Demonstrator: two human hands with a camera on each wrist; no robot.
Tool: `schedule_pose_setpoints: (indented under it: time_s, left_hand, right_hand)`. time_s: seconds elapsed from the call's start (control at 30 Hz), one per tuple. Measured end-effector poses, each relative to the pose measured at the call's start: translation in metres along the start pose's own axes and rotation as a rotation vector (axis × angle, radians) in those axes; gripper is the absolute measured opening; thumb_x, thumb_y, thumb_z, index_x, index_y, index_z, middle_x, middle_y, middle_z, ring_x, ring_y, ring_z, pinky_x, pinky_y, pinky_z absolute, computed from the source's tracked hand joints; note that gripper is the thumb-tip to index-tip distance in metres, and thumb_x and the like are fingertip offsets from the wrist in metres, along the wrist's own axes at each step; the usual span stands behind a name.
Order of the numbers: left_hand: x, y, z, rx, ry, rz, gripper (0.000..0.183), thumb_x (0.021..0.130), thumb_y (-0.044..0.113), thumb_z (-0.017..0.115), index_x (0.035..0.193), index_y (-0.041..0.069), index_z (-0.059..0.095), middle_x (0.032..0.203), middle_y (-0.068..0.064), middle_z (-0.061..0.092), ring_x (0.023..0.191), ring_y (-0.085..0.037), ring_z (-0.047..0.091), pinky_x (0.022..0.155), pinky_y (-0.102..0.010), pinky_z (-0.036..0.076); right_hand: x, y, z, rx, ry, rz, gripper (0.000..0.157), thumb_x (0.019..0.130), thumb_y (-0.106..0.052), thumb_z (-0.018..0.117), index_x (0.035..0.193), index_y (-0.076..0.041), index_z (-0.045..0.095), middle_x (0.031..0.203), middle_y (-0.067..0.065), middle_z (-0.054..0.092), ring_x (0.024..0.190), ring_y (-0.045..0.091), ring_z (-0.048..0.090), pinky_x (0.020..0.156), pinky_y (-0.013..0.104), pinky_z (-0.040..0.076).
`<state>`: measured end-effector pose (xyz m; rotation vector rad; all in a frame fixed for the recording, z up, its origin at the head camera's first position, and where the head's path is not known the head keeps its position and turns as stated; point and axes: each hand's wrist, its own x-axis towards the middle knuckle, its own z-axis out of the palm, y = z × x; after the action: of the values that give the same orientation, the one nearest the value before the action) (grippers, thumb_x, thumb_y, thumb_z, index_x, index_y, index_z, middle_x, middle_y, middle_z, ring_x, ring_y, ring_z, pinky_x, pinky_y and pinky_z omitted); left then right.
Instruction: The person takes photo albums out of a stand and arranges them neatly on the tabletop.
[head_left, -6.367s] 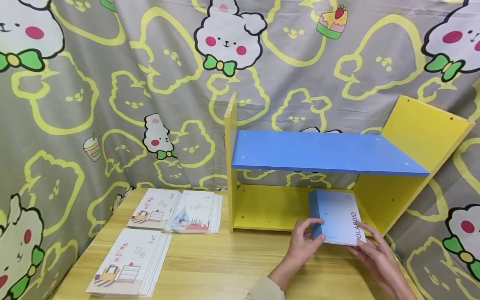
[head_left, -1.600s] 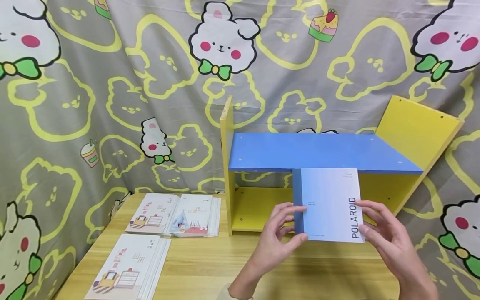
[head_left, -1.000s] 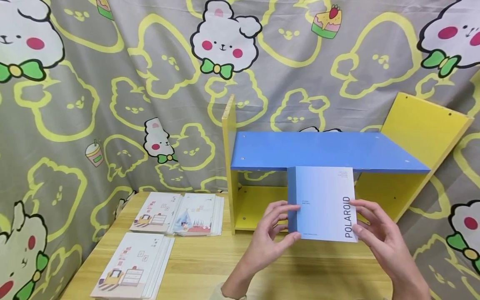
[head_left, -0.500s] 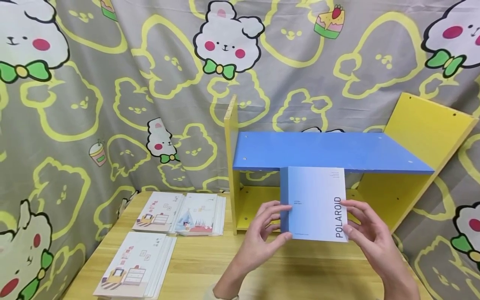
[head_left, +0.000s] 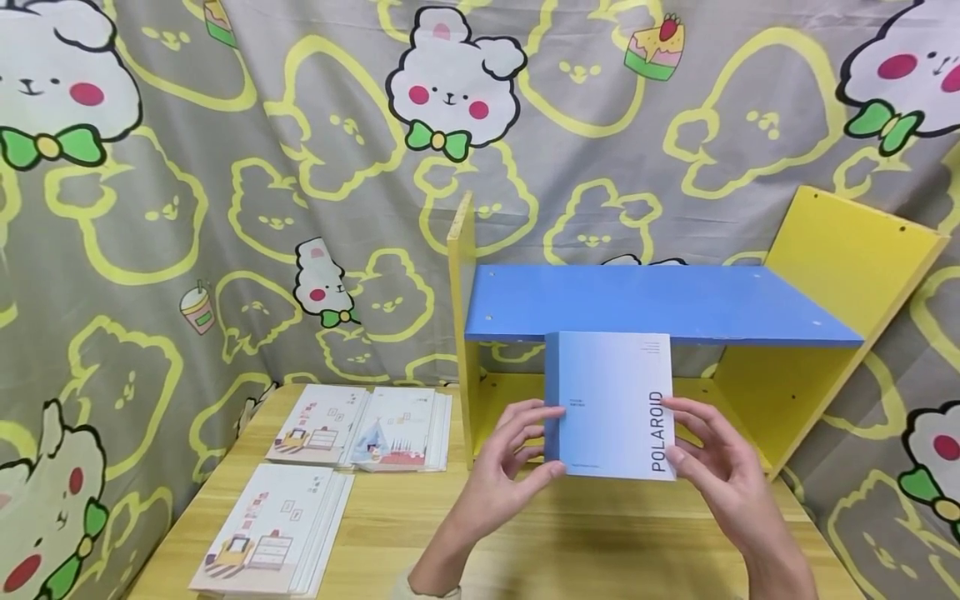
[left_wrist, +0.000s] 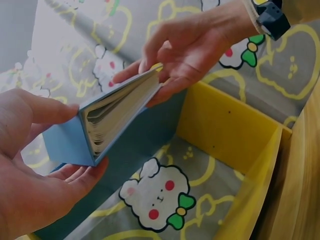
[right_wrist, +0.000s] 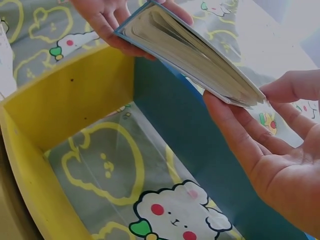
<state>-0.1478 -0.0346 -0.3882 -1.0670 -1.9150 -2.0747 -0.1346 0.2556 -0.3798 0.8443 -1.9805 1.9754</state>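
Note:
A pale blue photo album point(head_left: 611, 408) with POLAROID printed along its right side is held up in front of the shelf. My left hand point(head_left: 502, 467) grips its thick spine, thumb on the front and fingers behind. At the opposite edge, my right hand point(head_left: 720, 475) pinches the covers between thumb and fingers. Seen from below in the left wrist view, the album point(left_wrist: 120, 107) is closed, its page edges bulging between the covers. The right wrist view shows the same pages of the album point(right_wrist: 190, 55) fanned slightly apart near the spine.
A yellow shelf unit with a blue board point(head_left: 652, 304) stands behind the album. To the left on the wooden table point(head_left: 397, 533) lie three stacks of illustrated white booklets, including a front stack point(head_left: 262, 533), a back stack point(head_left: 318, 425) and one with a tent picture point(head_left: 393, 429). A patterned curtain point(head_left: 600, 167) hangs behind.
Both hands have lifted the album from low at the shelf's right front and tilted it upright. Over the last second it has drifted left, with the grip unchanged.

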Motion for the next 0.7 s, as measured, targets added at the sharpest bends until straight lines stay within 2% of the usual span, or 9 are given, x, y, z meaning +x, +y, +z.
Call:
schedule_pose_setpoints:
  time_s: [0.17, 0.4, 0.7]
  left_hand:
    - [-0.002, -0.004, -0.006, -0.006, -0.014, 0.002, 0.052, 0.096, 0.001, 0.068, 0.146, 0.01, 0.055, 0.149, -0.014, 0.039, 0.124, -0.033, 0.052, 0.102, -0.044, 0.053]
    - [-0.003, 0.001, -0.019, -0.012, -0.015, -0.03, 0.054, 0.095, -0.002, 0.069, 0.146, 0.009, 0.054, 0.154, -0.013, 0.037, 0.127, -0.043, 0.049, 0.103, -0.043, 0.052]
    - [-0.006, 0.002, -0.032, 0.017, -0.027, -0.04, 0.059, 0.095, 0.0, 0.069, 0.15, 0.012, 0.049, 0.156, -0.014, 0.035, 0.126, -0.039, 0.052, 0.102, -0.042, 0.053]
  right_hand:
    - [0.0, 0.0, 0.005, -0.009, 0.016, 0.025, 0.053, 0.099, 0.018, 0.048, 0.15, 0.006, 0.039, 0.143, 0.004, 0.057, 0.118, 0.019, 0.067, 0.083, 0.031, 0.061]
    - [0.004, 0.003, 0.015, -0.032, 0.038, 0.07, 0.053, 0.1, 0.012, 0.052, 0.151, 0.003, 0.04, 0.142, 0.004, 0.057, 0.118, 0.019, 0.067, 0.082, 0.034, 0.062]
    - [0.008, 0.008, 0.027, -0.016, 0.044, 0.092, 0.054, 0.1, 0.011, 0.054, 0.152, 0.001, 0.042, 0.144, 0.004, 0.057, 0.119, 0.02, 0.066, 0.087, 0.036, 0.061]
